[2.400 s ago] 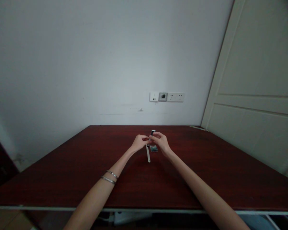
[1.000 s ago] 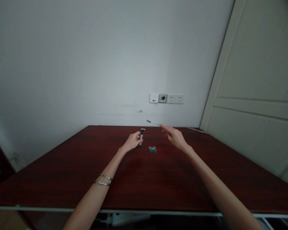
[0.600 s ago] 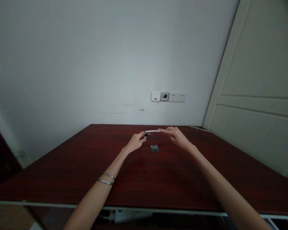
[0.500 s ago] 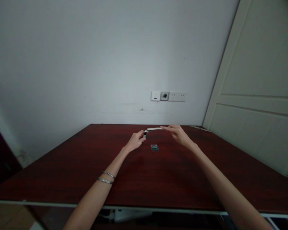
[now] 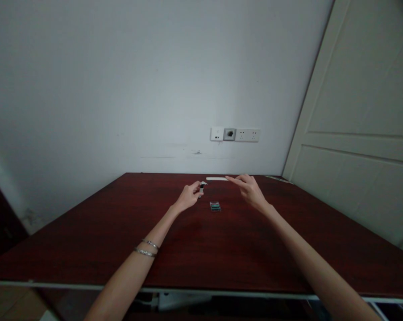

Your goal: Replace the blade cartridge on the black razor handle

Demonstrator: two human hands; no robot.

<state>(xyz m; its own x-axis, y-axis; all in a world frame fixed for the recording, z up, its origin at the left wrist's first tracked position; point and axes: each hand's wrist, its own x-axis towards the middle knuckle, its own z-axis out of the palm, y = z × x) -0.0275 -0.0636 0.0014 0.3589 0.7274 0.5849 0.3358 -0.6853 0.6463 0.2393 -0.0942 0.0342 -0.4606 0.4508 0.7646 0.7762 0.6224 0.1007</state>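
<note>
Your left grip (image 5: pixel 189 196) pinches the razor (image 5: pixel 201 187), your right grip (image 5: pixel 250 186) the white stick (image 5: pixel 216 179) — both likely light, stiff — so hold each near its end.

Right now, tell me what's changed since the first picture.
The left hand and right hand have parted: left grips the razor-like tool, right the white strip, which hung downward and now points left, nearly level. The clear case stays on the table.

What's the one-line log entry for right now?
left hand: holds razor, head up | right hand: slim white stick at fingertips | table: small clear case, green inside
</note>
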